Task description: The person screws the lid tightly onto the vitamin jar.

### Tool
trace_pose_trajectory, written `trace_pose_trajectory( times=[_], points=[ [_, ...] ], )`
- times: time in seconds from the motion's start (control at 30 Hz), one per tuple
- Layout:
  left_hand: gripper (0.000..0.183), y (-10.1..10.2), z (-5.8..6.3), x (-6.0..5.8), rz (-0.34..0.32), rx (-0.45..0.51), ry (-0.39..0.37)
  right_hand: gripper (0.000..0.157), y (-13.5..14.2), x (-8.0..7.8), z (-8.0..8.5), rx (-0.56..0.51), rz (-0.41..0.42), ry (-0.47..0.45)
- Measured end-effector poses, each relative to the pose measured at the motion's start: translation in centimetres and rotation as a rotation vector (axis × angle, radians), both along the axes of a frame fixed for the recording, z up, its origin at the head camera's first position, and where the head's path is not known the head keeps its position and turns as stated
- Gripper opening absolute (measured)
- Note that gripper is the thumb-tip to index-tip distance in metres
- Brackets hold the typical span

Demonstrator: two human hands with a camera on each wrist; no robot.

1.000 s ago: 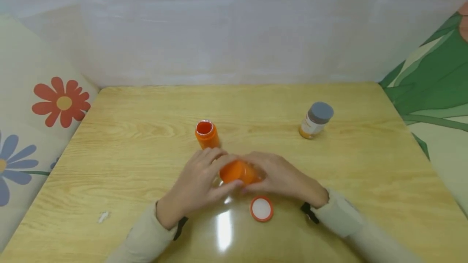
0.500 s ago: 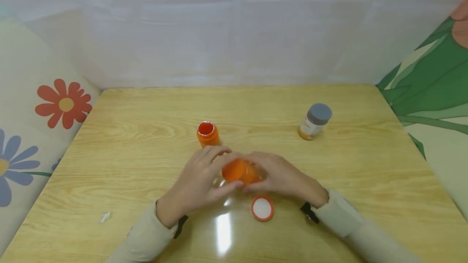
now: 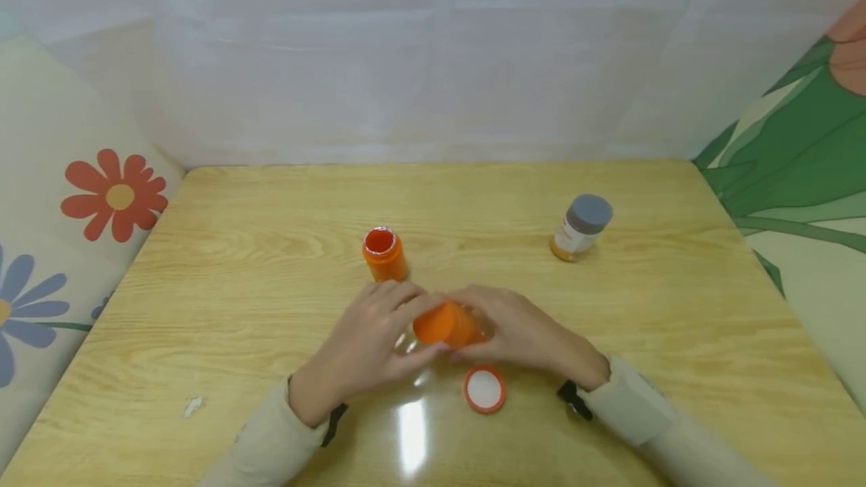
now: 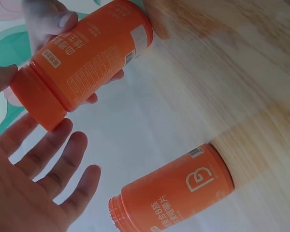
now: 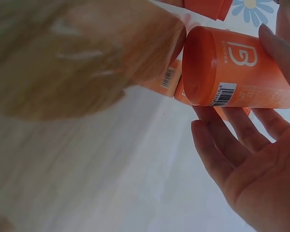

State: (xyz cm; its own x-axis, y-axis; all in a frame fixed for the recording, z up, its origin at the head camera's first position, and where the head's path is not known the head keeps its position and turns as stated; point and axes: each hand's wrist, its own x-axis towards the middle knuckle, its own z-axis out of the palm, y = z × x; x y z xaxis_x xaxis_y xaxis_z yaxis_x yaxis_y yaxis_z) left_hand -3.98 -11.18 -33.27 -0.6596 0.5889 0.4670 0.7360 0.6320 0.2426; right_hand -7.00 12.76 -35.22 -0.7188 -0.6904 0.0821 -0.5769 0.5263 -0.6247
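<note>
Both hands hold one orange bottle (image 3: 452, 328) low over the table's middle. My right hand (image 3: 524, 325) grips its body, thumb on one side and fingers on the other. My left hand (image 3: 368, 337) pinches the orange cap (image 4: 37, 99) between thumb and fingertips, and the cap sits on the bottle's neck. White lettering covers the body in the left wrist view. Just beyond the left hand, a second orange bottle (image 3: 384, 254) stands upright without a cap, its mouth showing. A round orange-rimmed cap (image 3: 484, 388) lies with its white inner side up, nearer the camera.
A small jar (image 3: 582, 227) with a grey lid and white label stands at the back right of the wooden table (image 3: 271, 209). White sheeting (image 3: 433, 58) hangs behind the far edge. A pale patch (image 3: 192, 406) marks the tabletop at left.
Both hands keep their hold on the capped bottle, in almost the same place. The head view has shifted slightly. The standing bottle, loose cap and jar stay put.
</note>
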Motion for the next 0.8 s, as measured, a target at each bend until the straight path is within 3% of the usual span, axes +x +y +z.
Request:
trace_pose_trajectory(
  times=[0.2, 0.4, 0.5, 0.8],
  points=[
    [0.05, -0.16, 0.08, 0.03, -0.069, -0.011, -0.028, 0.06, -0.15, -0.07, -0.06, -0.023, 0.008, -0.029],
    [0.061, 0.14, -0.1, 0.11, -0.005, 0.008, 0.001, 0.062, -0.18, -0.15, -0.14, 0.001, 0.019, 0.018],
    [0.058, 0.3, -0.15, 0.14, 0.021, 0.018, 0.019, 0.065, -0.09, -0.11, -0.1, 0.01, 0.027, 0.023],
    [0.044, 0.11, 0.1, 0.09, -0.029, 0.0, 0.019, 0.066, -0.17, 0.04, 0.09, 0.005, 0.035, 0.007]
  ],
)
